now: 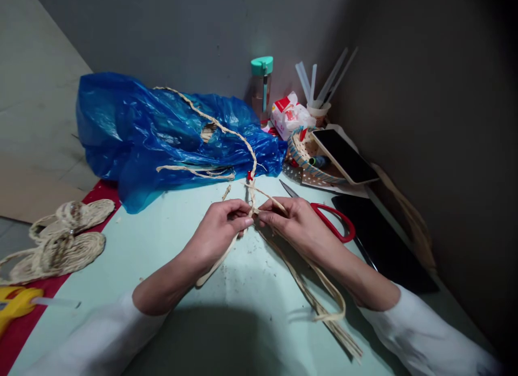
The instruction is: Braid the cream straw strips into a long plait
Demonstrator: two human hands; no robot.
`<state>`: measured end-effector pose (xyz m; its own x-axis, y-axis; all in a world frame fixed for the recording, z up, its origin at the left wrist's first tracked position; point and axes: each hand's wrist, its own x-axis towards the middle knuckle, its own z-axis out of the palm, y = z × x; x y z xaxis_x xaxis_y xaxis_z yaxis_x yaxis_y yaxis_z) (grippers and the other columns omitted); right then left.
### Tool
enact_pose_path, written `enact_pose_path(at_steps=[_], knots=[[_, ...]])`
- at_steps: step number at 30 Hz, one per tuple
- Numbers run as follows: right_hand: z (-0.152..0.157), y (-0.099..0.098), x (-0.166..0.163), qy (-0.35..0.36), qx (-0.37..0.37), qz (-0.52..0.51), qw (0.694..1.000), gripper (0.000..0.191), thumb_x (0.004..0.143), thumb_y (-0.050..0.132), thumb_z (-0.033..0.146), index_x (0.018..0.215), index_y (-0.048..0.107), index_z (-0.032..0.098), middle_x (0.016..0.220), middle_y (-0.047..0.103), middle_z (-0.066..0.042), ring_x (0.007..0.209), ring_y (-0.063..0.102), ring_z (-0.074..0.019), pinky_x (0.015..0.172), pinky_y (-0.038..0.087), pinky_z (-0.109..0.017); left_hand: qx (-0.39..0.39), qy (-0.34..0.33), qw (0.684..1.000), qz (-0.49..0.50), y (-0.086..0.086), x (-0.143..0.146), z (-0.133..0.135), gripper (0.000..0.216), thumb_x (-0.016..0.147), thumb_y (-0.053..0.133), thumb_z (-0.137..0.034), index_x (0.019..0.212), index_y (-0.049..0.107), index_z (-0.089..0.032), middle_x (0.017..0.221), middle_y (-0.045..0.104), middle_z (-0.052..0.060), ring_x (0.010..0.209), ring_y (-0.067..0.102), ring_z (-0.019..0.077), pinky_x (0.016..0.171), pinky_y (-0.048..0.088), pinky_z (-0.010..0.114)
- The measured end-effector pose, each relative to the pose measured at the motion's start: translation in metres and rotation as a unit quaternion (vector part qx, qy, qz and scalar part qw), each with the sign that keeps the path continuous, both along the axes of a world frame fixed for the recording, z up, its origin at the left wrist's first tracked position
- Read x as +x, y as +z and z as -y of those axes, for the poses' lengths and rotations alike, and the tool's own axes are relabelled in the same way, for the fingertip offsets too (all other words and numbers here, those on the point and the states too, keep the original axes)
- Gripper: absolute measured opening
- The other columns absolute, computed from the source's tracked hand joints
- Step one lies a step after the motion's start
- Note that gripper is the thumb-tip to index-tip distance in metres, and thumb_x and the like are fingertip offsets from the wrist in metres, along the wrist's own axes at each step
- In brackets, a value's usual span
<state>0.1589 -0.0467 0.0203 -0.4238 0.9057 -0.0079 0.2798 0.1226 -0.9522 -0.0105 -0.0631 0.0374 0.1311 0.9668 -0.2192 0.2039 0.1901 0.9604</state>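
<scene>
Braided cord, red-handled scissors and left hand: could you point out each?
Braided cord [220, 127]: head view, on the middle of its length.
Red-handled scissors [332, 209]: head view, on the handle's upper edge.
Left hand [214, 225]: head view, on its back.

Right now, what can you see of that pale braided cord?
The pale, straw-like braided cord curves across the crumpled blue plastic bag, then runs past a small red clip-like piece to the left hand and right hand, which pinch its near end. Loose, flat strands trail from there over the pale green tabletop.
</scene>
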Motion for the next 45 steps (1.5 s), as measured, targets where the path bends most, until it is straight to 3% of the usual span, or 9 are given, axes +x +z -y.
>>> enact_pose_path(at_steps=[5, 9, 14, 20, 28, 35, 38, 42, 45], knots=[[0.0, 0.002, 0.001, -0.015, -0.043, -0.011, 0.999, 0.019, 0.082, 0.054, 0.026, 0.068, 0.063, 0.017, 0.058, 0.051, 0.002, 0.054, 0.038, -0.0104, 0.052, 0.028, -0.024, -0.012, -0.029, 0.999, -0.022, 0.0, -0.002, 0.0, 0.003, 0.074, 0.058, -0.017, 0.076, 0.059, -0.014, 0.067, 0.056, 0.0, 0.056, 0.046, 0.0102, 0.052, 0.038, 0.024], [0.0, 0.003, -0.001, -0.006, -0.062, -0.036, 0.997, 0.019, 0.082, 0.054, 0.026, 0.067, 0.061, 0.016, 0.061, 0.052, 0.002, 0.056, 0.039, -0.0102, 0.054, 0.03, -0.024, -0.077, -0.04, 0.994, 0.059, -0.001, -0.004, 0.0, 0.008, 0.077, 0.058, -0.018, 0.083, 0.056, -0.014, 0.068, 0.057, 0.001, 0.05, 0.048, 0.0092, 0.047, 0.038, 0.023], [0.002, 0.001, -0.002, -0.003, -0.037, 0.001, 0.999, 0.019, 0.084, 0.054, 0.027, 0.069, 0.061, 0.017, 0.065, 0.057, 0.0, 0.059, 0.045, -0.0117, 0.057, 0.032, -0.024, -0.116, -0.009, 0.982, 0.147, -0.003, -0.002, -0.001, 0.013, 0.08, 0.061, -0.024, 0.08, 0.054, -0.013, 0.059, 0.046, -0.004, 0.043, 0.031, 0.0023, 0.038, 0.018, 0.016], [0.004, 0.002, 0.0, 0.013, -0.016, 0.035, 0.999, 0.029, 0.09, 0.048, 0.036, 0.071, 0.059, 0.017, 0.062, 0.052, 0.002, 0.057, 0.042, -0.0107, 0.054, 0.03, -0.024, -0.12, 0.038, 0.984, 0.127, -0.005, -0.004, -0.002, 0.01, 0.077, 0.063, -0.02, 0.079, 0.056, -0.013, 0.053, 0.042, -0.006, 0.04, 0.027, 0.0006, 0.037, 0.011, 0.016], [0.002, 0.024, 0.013, -0.101, 0.004, 0.047, 0.994, 0.035, 0.096, 0.035, 0.045, 0.079, 0.051, 0.019, 0.059, 0.046, 0.004, 0.049, 0.036, -0.0087, 0.049, 0.026, -0.023, -0.119, 0.04, 0.987, 0.102, -0.004, -0.007, 0.0, 0.016, 0.078, 0.064, -0.027, 0.076, 0.057, -0.013, 0.049, 0.037, -0.008, 0.039, 0.021, 0.0008, 0.038, 0.008, 0.018], [0.013, 0.037, 0.009, -0.034, 0.008, 0.069, 0.997, 0.037, 0.094, 0.037, 0.048, 0.074, 0.05, 0.019, 0.061, 0.041, 0.004, 0.053, 0.037, -0.0096, 0.05, 0.027, -0.024, -0.113, 0.038, 0.988, 0.099, -0.005, -0.006, -0.002, 0.015, 0.078, 0.064, -0.026, 0.074, 0.057, -0.013, 0.046, 0.027, -0.01, 0.04, 0.015, 0.0024, 0.037, 0.008, 0.02], [0.012, 0.036, 0.008, -0.017, 0.037, 0.121, 0.992, 0.036, 0.094, 0.037, 0.043, 0.071, 0.051, 0.018, 0.06, 0.044, 0.003, 0.054, 0.039, -0.0107, 0.052, 0.028, -0.025, -0.117, 0.037, 0.985, 0.118, -0.003, -0.007, -0.003, 0.014, 0.077, 0.064, -0.023, 0.072, 0.056, -0.013, 0.045, 0.024, -0.011, 0.04, 0.012, 0.0023, 0.037, 0.007, 0.02], [0.006, 0.033, 0.014, -0.07, 0.105, 0.237, 0.963, 0.015, 0.088, 0.048, 0.032, 0.093, 0.053, 0.019, 0.064, 0.053, 0.002, 0.058, 0.047, -0.014, 0.055, 0.032, -0.027, -0.128, 0.026, 0.981, 0.146, -0.003, -0.009, -0.005, 0.013, 0.076, 0.064, -0.019, 0.07, 0.054, -0.014, 0.045, 0.023, -0.011, 0.04, 0.01, 0.0019, 0.037, 0.007, 0.019], [0.004, 0.032, 0.02, -0.125, 0.22, 0.305, 0.918, 0.027, 0.085, 0.051, 0.029, 0.108, 0.051, 0.016, 0.085, 0.061, -0.007, 0.077, 0.055, -0.0218, 0.065, 0.039, -0.032, -0.125, 0.018, 0.98, 0.151, -0.005, -0.011, -0.005, 0.013, 0.076, 0.065, -0.02, 0.072, 0.055, -0.013, 0.045, 0.025, -0.011, 0.039, 0.013, 0.0013, 0.037, 0.007, 0.018]])
